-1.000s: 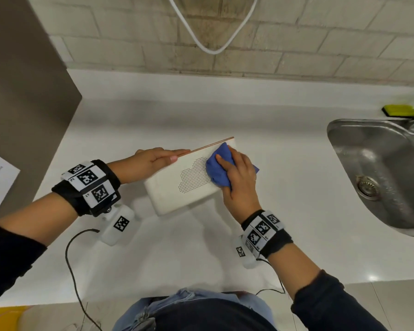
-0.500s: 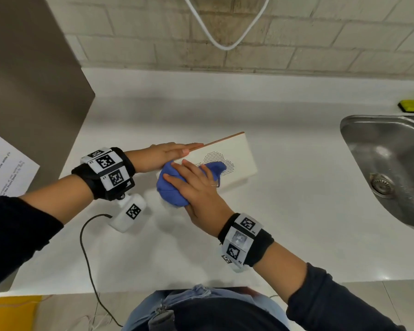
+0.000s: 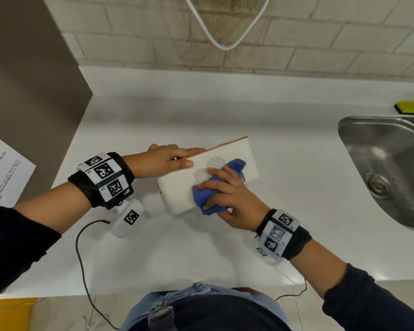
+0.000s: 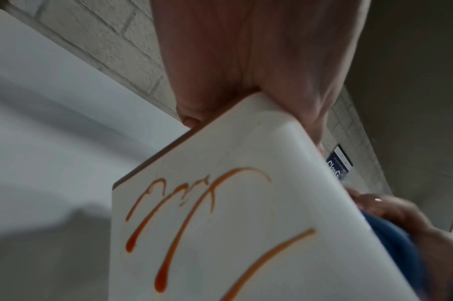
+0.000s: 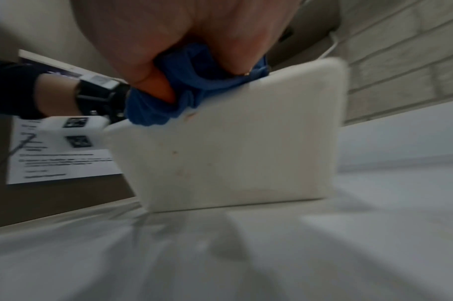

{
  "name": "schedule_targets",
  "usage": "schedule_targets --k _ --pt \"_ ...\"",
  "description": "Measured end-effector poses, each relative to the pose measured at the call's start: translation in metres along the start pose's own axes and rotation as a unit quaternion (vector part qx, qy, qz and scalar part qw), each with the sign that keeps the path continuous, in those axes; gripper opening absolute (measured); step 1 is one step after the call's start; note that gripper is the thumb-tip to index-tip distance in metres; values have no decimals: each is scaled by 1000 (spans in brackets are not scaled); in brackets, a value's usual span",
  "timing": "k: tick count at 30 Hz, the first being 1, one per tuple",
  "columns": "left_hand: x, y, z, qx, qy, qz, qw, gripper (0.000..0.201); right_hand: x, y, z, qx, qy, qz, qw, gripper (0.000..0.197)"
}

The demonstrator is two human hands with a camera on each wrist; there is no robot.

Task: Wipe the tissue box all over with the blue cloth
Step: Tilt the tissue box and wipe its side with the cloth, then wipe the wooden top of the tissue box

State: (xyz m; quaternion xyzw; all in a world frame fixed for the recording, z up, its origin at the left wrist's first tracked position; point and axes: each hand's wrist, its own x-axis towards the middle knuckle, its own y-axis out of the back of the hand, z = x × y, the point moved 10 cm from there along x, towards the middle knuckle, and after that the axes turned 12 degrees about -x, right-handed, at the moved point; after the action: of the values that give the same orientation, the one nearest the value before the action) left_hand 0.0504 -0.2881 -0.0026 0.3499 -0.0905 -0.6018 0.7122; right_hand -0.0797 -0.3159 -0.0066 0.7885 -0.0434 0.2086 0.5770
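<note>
The white tissue box (image 3: 177,187) stands tilted on the white counter (image 3: 285,199), a dotted patch on its upward face and a thin brown edge along the far side. Its left end face (image 4: 220,234) carries orange-brown drip streaks. My left hand (image 3: 167,158) grips the box's far left corner, thumb on the top face. My right hand (image 3: 225,194) holds the bunched blue cloth (image 3: 208,194) and presses it on the top face near the front edge. In the right wrist view the blue cloth (image 5: 194,81) sits on the box's (image 5: 233,152) upper rim.
A steel sink (image 3: 387,168) is set into the counter at the right, with a yellow-green sponge (image 3: 410,107) behind it. A brown panel (image 3: 29,91) bearing a printed sheet (image 3: 3,175) bounds the left. A white cable (image 3: 225,32) hangs on the brick wall.
The right hand swept the cloth from the box's right end to its left end, then back toward the middle front. The left hand has kept its grip on the box.
</note>
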Motion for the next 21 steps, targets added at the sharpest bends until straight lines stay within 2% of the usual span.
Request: schedule_targets --k 5,10,13,16,19,21 --pt "-1 -7 1 8 -14 -12 1000 34 -30 28 52 8 -98 35 995 21" --pt "-4 -5 4 7 -17 7 1000 37 -48 42 86 39 -203 103 973 25" --pt "-7 -5 2 9 -23 30 999 37 -60 60 103 65 -296 181 936 32" --pt "-17 -7 6 65 -43 68 995 46 -79 71 112 161 -393 245 872 40" --pt "-29 -10 8 180 -57 131 973 69 -85 79 101 248 -421 301 819 27" --pt "-35 -15 6 241 -61 165 954 74 -77 82 93 258 -416 309 815 25"
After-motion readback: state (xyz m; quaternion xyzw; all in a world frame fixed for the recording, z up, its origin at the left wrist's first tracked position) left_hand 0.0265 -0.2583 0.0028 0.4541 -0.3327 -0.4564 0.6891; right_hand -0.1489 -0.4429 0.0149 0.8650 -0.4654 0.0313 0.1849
